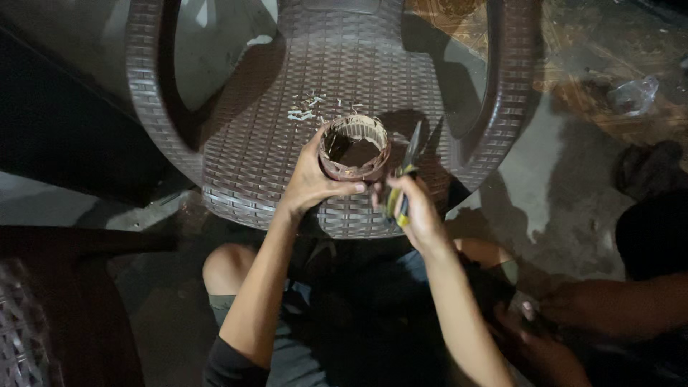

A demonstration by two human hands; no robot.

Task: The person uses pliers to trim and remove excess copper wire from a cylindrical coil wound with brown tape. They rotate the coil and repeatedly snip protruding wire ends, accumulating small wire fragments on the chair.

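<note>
My left hand [309,179] grips a round, ring-shaped motor stator [354,147] with copper windings, held upright over the seat of a brown woven plastic chair [279,143]. My right hand [412,208] is closed around pliers with yellow and blue handles [405,175], whose dark tips point up beside the right rim of the ring. Both hands are close together at the chair's front edge.
Small pale scraps [302,111] lie on the chair seat behind the ring. Another brown chair [43,308] stands at the lower left. Another person's arm and hand [573,319] rest at the lower right. A clear plastic wrapper [632,94] lies on the floor at the upper right.
</note>
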